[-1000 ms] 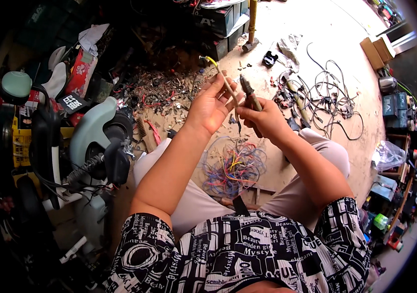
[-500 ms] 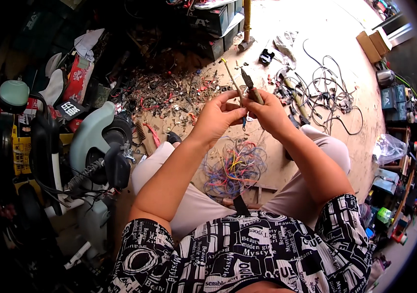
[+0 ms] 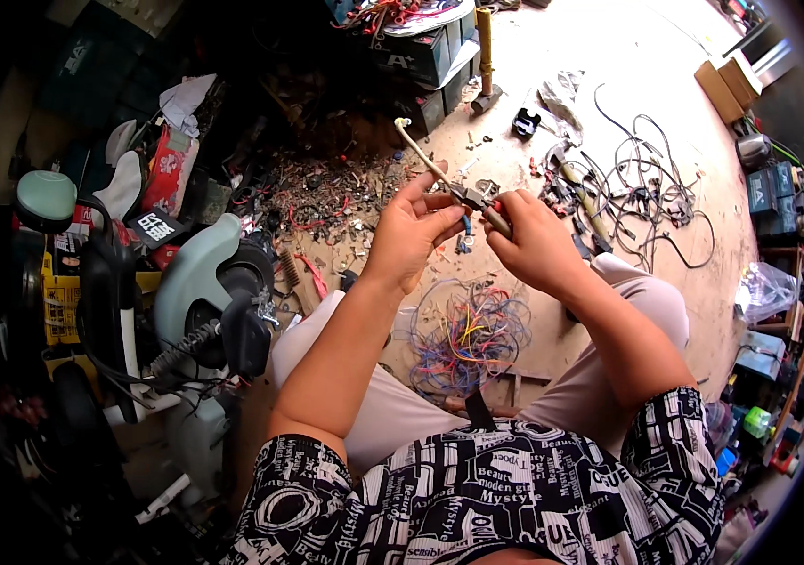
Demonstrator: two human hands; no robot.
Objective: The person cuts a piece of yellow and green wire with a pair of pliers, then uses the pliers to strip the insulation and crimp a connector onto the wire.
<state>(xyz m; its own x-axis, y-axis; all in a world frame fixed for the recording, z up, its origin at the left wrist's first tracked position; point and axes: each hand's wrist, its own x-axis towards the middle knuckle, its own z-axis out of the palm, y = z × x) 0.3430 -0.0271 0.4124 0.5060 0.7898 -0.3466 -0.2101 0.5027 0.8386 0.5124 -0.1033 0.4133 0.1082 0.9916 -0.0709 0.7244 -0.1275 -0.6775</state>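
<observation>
My left hand (image 3: 402,237) pinches a cream-coloured cable (image 3: 419,151) between thumb and fingers. The cable's long end slants up and away to the left, and a short blue wire end (image 3: 467,226) hangs below my fingertips. My right hand (image 3: 538,247) is closed round the handles of a pair of pliers (image 3: 471,198). The plier jaws point left and lie against the cable at my left fingertips; whether they are closed on it cannot be made out. On the floor between my legs lies a tangle of thin coloured wires (image 3: 477,339).
Small scrap bits (image 3: 326,193) cover the floor ahead on the left. Black cables (image 3: 656,193) lie looped at right. A hammer (image 3: 486,99) stands beside stacked batteries (image 3: 421,58). Scooter parts (image 3: 196,273) crowd my left side; boxes and a plastic bag (image 3: 765,292) line the right.
The pliers have swung from pointing upward to pointing left, with their jaws now at the cable. The cable leans further left, and the view has shifted slightly.
</observation>
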